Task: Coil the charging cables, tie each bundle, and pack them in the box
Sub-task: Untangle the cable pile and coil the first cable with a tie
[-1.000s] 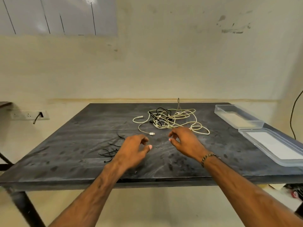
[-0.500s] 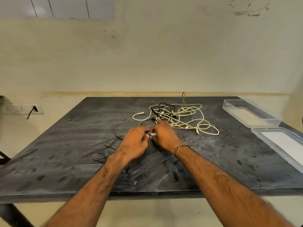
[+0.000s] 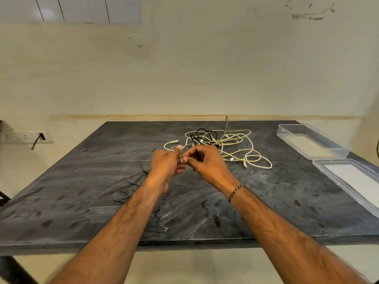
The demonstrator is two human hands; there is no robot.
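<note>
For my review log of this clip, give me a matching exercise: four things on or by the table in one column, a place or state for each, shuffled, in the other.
Things:
1. cable tangle
2. clear box
3. box lid
4. black ties

Places or states:
A. lies flat at the table's right edge, nearer the person
B. scattered on the table left of the left forearm
C. uncoiled heap at mid-table, beyond the hands
D. stands open at the far right corner

Pairs: 1-C, 2-D, 3-A, 4-B
</note>
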